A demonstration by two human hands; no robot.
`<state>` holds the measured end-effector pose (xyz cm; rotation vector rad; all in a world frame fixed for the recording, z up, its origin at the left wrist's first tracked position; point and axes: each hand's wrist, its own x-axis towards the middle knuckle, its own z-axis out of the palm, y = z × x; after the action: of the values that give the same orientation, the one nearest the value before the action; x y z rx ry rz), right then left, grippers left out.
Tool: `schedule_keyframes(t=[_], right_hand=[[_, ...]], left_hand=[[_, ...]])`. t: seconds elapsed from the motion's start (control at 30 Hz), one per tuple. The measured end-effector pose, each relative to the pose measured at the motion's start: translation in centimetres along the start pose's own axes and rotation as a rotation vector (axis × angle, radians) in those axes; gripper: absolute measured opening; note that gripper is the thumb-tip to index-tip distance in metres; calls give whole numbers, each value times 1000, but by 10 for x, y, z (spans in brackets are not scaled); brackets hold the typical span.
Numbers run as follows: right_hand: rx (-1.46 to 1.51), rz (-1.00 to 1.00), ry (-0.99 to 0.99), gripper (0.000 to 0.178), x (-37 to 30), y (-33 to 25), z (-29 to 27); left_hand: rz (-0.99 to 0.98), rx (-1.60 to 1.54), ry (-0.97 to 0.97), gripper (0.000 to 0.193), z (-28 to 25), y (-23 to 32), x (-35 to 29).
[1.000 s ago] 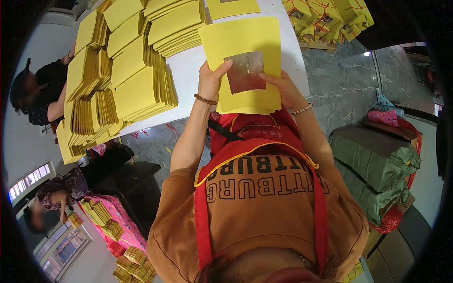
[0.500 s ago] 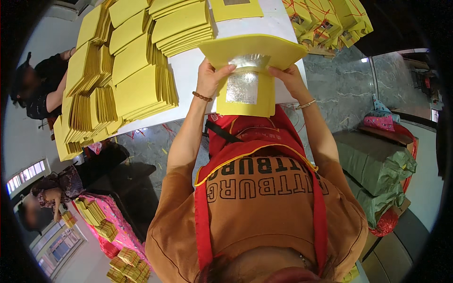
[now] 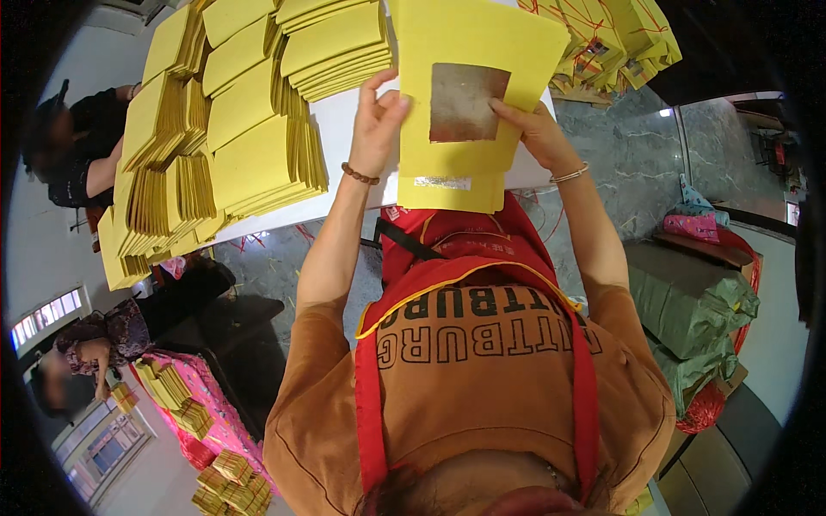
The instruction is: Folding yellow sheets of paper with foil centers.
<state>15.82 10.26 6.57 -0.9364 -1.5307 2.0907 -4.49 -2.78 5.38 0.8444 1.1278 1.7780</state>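
A yellow paper sheet (image 3: 469,39) with a silver-grey square patch (image 3: 469,103) lies at the middle of the white table's near side. My right hand (image 3: 535,133) pinches its right edge, thumb on top beside the patch; the fingers beneath are hidden. At the left edge my left hand (image 3: 379,120) is raised with thumb and fingers apart, the thumb close to the paper. Under the sheet, more yellow paper (image 3: 443,199) with a strip of silver patch sticks out toward me over the table's front edge. How many sheets I hold cannot be told.
Several stacks of folded yellow paper (image 3: 249,163) cover the table's left side. Beyond its right edge are yellow bundles with red string (image 3: 615,43). Green wrapped packages (image 3: 688,292) stand at right. A person (image 3: 86,155) is at the far left, another (image 3: 90,353) at lower left.
The yellow sheet was bowed between both hands; now it lies flatter, its silver patch facing up and covering most of the lower one. My left hand has come off its edge.
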Motion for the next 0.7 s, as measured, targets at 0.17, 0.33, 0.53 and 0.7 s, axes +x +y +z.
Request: schedule_keyframes(t=[0.17,0.33,0.53,0.7], right_hand=[[238,139,-124,23,-2,24,-19],[298,287,-158,24,-19,24,3],[386,324,-75,36,-29,39,-7],[240,136,95,37,-47,63,-31]], left_hand=[[718,1194,106,59,-12,-7,-6],[949,1485,-151,45,-7,-7,-14],[735,1438,-344,43,-14,-34,-32],[532,1223,-338,36,-20,-55,-46]])
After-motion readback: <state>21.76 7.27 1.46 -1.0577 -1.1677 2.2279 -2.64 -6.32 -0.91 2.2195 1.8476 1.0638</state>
